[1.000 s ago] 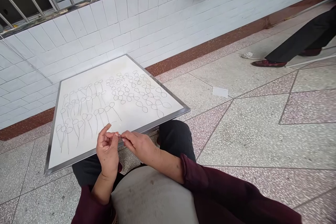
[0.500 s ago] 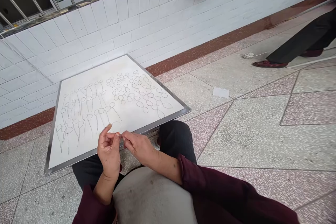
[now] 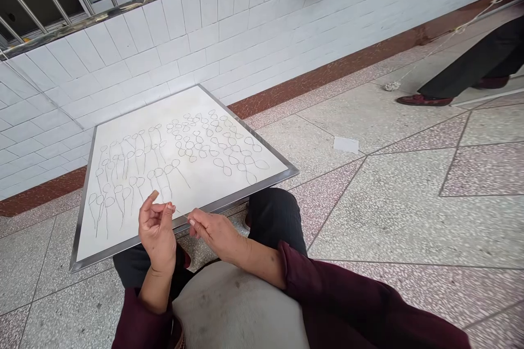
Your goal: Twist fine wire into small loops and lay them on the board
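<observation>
Just over the near edge of a white board [image 3: 135,103] with a metal rim, both of my hands work on a thin wire [image 3: 180,212]. My left hand [image 3: 156,232] pinches it between thumb and forefinger, and a faint loop seems to rise above the fingertips. My right hand [image 3: 216,233] grips the other end, a short stretch of wire running between the two. On the board's left side lie several single-loop wires with long tails [image 3: 123,196]. Several figure-eight wire loops [image 3: 223,166] lie on the right side.
The board rests over my knees [image 3: 276,218], near a white tiled wall [image 3: 245,27] with a barred window above. On the speckled floor are a white paper piece [image 3: 346,144] and a ball of string [image 3: 392,86], beside another person's leg [image 3: 470,65].
My left hand has moved left, away from my right hand, and a short stretch of wire now shows between them. At far right, the string has risen from its ball.
</observation>
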The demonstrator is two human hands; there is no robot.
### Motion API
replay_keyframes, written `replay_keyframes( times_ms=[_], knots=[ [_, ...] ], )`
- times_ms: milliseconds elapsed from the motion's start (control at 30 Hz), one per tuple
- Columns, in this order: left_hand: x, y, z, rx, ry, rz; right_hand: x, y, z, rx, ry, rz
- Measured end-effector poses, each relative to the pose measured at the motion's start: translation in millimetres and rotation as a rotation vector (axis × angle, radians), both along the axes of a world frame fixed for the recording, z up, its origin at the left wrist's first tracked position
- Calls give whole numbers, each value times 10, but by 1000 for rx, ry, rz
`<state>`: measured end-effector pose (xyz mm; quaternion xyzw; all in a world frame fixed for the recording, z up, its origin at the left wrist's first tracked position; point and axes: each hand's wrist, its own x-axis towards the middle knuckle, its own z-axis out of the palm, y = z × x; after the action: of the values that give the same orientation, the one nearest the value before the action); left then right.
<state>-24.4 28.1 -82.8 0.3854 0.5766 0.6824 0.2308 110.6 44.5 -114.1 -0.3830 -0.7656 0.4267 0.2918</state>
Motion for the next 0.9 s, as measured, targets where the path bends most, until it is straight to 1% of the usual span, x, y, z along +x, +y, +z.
replay_keyframes(
  times_ms=[100, 233, 300, 367, 400, 467, 567, 633, 700, 833, 900],
  knots=[
    [-90, 18, 64, 29, 24, 50, 14, -19, -34, -56, 12, 29],
    [-230, 26, 158, 78, 58, 147, 68, -17, -202, -167, 8, 86],
    [-273, 17, 190, 96, 78, 182, 108, 11, -283, -235, 36, 67],
    [-270, -4, 196, 85, 96, 174, 145, 56, -291, -257, 109, -10],
    [-249, -17, 188, 69, 103, 155, 158, 79, -259, -236, 147, -56],
    [-183, -46, 160, 30, 118, 112, 164, 116, -132, -126, 174, -127],
    [-71, -84, 109, -24, 140, 58, 105, 130, 98, 93, 75, -128],
    [-20, -99, 85, -50, 146, 29, 32, 118, 188, 202, 29, -98],
    [7, -107, 67, -58, 142, 11, -42, 103, 205, 294, 1, -73],
    [20, -106, 35, -35, 118, 10, -124, 82, 137, 463, -82, -59],
    [16, -103, 25, -33, 99, 14, -130, 73, 115, 517, -119, -58]
  ],
)
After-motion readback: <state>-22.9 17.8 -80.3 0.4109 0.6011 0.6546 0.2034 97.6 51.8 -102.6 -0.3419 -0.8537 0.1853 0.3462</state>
